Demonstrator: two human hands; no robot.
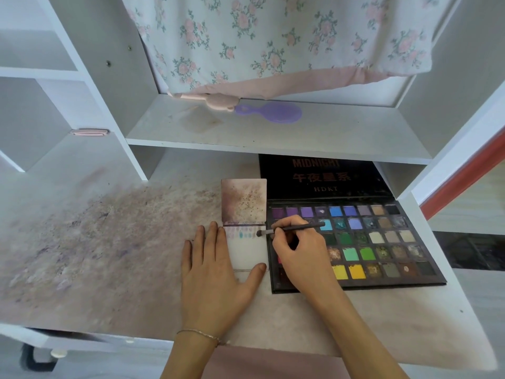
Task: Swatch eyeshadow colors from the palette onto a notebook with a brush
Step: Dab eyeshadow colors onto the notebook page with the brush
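On stained desk [82, 242], left hand [218, 272] lies flat, fingers spread, on notebook [250, 250]; right hand [297, 250] pinches brush [293, 229].

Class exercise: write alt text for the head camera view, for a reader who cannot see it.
A person's right hand holds a thin brush with its tip at the right end of a row of colour swatches on a small open notebook, which the left hand presses flat. An open multicolour eyeshadow palette lies just right of it on a powder-stained white desk.

A purple hairbrush [269, 112] lies on the shelf [341, 138] under floral fabric [273, 36].
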